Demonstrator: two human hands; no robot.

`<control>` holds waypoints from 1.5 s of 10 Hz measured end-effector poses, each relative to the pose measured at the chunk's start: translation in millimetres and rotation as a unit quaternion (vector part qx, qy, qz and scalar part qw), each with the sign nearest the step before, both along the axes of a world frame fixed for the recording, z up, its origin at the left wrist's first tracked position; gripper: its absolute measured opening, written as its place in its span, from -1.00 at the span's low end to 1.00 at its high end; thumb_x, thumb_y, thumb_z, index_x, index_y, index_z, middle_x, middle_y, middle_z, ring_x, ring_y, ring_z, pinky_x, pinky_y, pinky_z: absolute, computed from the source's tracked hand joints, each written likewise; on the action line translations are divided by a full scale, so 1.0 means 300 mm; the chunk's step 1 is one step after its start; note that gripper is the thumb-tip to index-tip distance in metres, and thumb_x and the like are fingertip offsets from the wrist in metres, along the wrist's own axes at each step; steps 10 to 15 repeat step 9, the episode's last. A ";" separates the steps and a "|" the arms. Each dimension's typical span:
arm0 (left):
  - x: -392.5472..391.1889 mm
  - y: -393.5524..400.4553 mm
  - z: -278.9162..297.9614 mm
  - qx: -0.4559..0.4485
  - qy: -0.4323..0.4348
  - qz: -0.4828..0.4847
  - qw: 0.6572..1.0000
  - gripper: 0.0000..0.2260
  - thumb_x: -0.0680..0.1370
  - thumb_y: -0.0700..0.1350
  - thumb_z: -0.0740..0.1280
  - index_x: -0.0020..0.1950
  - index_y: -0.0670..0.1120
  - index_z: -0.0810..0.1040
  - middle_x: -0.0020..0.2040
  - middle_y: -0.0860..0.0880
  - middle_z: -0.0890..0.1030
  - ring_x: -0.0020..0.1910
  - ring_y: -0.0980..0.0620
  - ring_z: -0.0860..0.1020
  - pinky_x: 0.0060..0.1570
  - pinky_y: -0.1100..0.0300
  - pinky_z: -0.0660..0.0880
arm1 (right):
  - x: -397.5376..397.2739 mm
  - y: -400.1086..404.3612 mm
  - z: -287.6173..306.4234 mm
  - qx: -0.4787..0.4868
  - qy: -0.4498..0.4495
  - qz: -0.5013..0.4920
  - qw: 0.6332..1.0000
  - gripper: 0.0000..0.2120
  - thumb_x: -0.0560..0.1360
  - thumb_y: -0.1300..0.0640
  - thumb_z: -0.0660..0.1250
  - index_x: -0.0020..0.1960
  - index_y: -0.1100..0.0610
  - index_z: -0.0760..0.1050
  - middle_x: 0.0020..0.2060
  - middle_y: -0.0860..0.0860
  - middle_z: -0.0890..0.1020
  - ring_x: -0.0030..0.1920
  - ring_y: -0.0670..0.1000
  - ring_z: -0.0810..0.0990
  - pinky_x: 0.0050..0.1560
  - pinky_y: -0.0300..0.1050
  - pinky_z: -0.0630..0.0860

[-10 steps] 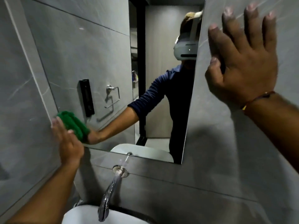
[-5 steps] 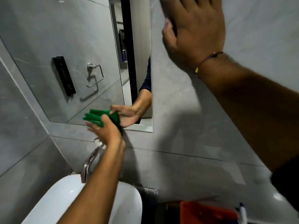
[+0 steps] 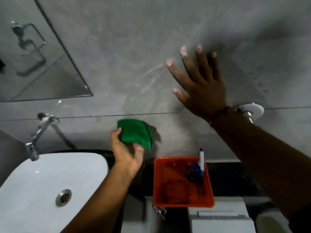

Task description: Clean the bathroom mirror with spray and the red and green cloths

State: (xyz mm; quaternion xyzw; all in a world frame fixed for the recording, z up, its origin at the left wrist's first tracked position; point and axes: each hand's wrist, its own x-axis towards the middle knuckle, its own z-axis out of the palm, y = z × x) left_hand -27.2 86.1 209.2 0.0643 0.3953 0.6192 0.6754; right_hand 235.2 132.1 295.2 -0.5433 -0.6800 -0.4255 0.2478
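My left hand [image 3: 126, 151] grips the folded green cloth [image 3: 136, 133] in the air in front of the grey wall, between the sink and the tray. The mirror [image 3: 33, 64] shows only its lower right corner at the upper left. My right hand [image 3: 200, 86] lies flat on the wall tile with fingers spread, holding nothing. In the orange tray [image 3: 208, 187] stands a blue spray bottle [image 3: 197, 170] with a white nozzle, and a red cloth [image 3: 175, 190] lies crumpled on the tray's floor.
A white sink [image 3: 42, 182] with a metal drain fills the lower left, under a chrome wall tap [image 3: 38, 132]. A round white wall fitting [image 3: 252, 111] sits behind my right wrist. A white cistern top [image 3: 218, 217] lies below the tray on the dark counter.
My left hand has come off the mirror's bottom edge and carried the green cloth down and right toward the tray. My view has tilted down, bringing the tray and spray bottle into sight.
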 end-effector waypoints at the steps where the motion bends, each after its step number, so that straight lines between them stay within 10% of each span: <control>1: 0.066 -0.044 -0.258 -0.068 0.119 -0.154 0.979 -0.69 0.71 -0.18 0.17 0.06 -0.17 0.72 -0.09 -0.03 0.82 -0.12 0.02 0.79 0.03 0.05 0.72 | 0.095 -0.045 -0.154 -0.022 0.037 -0.005 0.999 -0.20 0.58 -0.21 0.49 0.74 -0.13 0.29 0.71 0.18 0.33 0.69 0.39 0.27 0.65 0.48 0.16; 3: 0.254 0.011 -0.757 -0.192 0.221 -0.329 0.898 -0.71 0.62 -0.32 0.29 0.33 -0.24 0.59 0.19 -0.36 0.71 0.11 -0.38 0.71 0.07 -0.30 0.68 | 0.145 -0.055 -0.402 -0.065 0.079 -0.032 0.994 -0.02 0.42 -0.28 0.64 0.72 -0.08 0.31 0.66 0.24 0.40 0.62 0.44 0.23 0.61 0.51 0.10; 4: 0.297 0.073 -0.929 -0.216 0.302 -0.349 0.860 -0.76 0.59 -0.35 0.37 0.25 -0.26 0.64 -0.12 -0.23 0.79 -0.16 -0.23 0.78 -0.24 -0.07 0.72 | 0.120 -0.038 -0.466 -0.053 0.100 -0.042 0.993 -0.05 0.39 -0.29 0.65 0.68 -0.07 0.39 0.61 0.26 0.48 0.55 0.54 0.39 0.55 0.58 0.20; 5: 0.301 0.120 -1.041 -0.244 0.350 -0.359 0.830 -0.74 0.58 -0.27 0.44 0.27 -0.24 0.64 0.07 -0.26 0.74 0.01 -0.23 0.73 0.02 -0.09 0.70 | 0.103 -0.034 -0.505 -0.049 0.105 -0.054 0.992 -0.08 0.38 -0.29 0.67 0.64 -0.08 0.45 0.57 0.28 0.52 0.49 0.60 0.45 0.50 0.62 0.25; 8: 0.278 0.090 -0.872 -0.040 0.674 -0.407 0.615 -0.35 0.58 -0.14 0.45 0.62 -0.20 0.29 0.51 -0.25 0.48 0.46 -0.21 0.51 0.46 0.04 0.42 | 0.103 -0.019 -0.537 -0.103 0.118 -0.032 0.987 0.17 0.50 -0.31 0.53 0.75 -0.29 -0.28 0.69 0.12 -0.02 0.70 0.42 -0.26 0.63 0.37 -0.38; 9: 0.209 0.037 -0.718 0.070 0.689 -0.362 0.623 -0.49 0.60 -0.15 0.36 0.56 -0.14 0.42 0.48 -0.21 0.53 0.45 -0.23 0.51 0.40 0.10 0.44 | 0.084 -0.063 -0.524 -0.123 0.172 -0.011 0.977 0.12 0.52 -0.21 0.57 0.77 -0.28 -0.17 0.71 0.12 -0.04 0.68 0.17 -0.56 0.67 0.36 -0.40; 15: 0.209 0.037 -0.718 0.070 0.689 -0.362 0.623 -0.49 0.60 -0.15 0.36 0.56 -0.14 0.42 0.48 -0.21 0.53 0.45 -0.23 0.51 0.40 0.10 0.44 | 0.084 -0.063 -0.524 -0.123 0.172 -0.011 0.977 0.12 0.52 -0.21 0.57 0.77 -0.28 -0.17 0.71 0.12 -0.04 0.68 0.17 -0.56 0.67 0.36 -0.40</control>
